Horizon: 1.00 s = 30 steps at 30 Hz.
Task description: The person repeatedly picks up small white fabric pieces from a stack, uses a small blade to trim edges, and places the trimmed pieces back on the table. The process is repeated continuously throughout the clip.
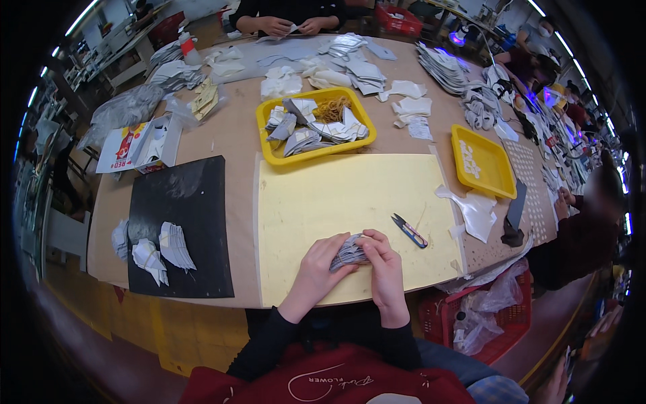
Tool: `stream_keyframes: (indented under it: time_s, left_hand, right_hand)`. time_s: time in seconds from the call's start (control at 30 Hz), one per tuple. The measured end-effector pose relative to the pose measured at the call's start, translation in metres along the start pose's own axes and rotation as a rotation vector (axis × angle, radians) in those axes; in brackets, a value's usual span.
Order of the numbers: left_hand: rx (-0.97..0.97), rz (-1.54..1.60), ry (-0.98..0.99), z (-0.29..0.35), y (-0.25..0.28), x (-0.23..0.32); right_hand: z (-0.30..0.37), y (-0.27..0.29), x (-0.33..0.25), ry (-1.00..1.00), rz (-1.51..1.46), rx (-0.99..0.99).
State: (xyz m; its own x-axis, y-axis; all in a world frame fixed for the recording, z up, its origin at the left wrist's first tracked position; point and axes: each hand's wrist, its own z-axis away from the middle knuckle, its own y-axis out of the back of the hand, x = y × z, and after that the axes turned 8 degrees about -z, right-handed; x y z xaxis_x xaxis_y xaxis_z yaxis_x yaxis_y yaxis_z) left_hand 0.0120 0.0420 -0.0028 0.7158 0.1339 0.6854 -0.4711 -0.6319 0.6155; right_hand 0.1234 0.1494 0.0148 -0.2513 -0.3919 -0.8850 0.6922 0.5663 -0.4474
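Between both hands is a small stack of grey cut fabric pieces (350, 253), held over the near part of a yellow sheet (303, 202). My left hand (317, 268) closes on the stack's left side. From the right, my right hand (383, 271) wraps it with the thumb and fingers bent on top. Thread snips (410, 230) with dark blades lie on the sheet to the right of my hands. A dark mat (185, 209) lies to the left, carrying a grey fabric stack (175, 246) and a whitish bundle (149, 261).
Beyond the sheet, a yellow tray (272, 156) holds fabric bundles and rubber bands (333, 108). Another yellow tray (494, 187) stands at right, above a red crate (498, 343) beside the table. An open box (160, 149) sits left. A co-worker's hands (289, 27) are across the table.
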Motion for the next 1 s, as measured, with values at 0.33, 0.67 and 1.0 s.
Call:
stream_keyframes:
  time_s: [0.33,0.67,1.0]
  left_hand:
    - [-0.035,-0.003,0.034,-0.001,0.001,0.004]
    - [-0.023,-0.018,0.014,0.001,0.001,0.001]
    - [-0.028,-0.011,0.043,0.000,0.002,0.001]
  right_hand:
    - [0.006,0.013,-0.011,0.417,0.669,-0.023]
    - [0.004,-0.008,-0.010,0.500,0.851,-0.022]
    - [-0.005,0.020,-0.002,0.124,0.089,0.011]
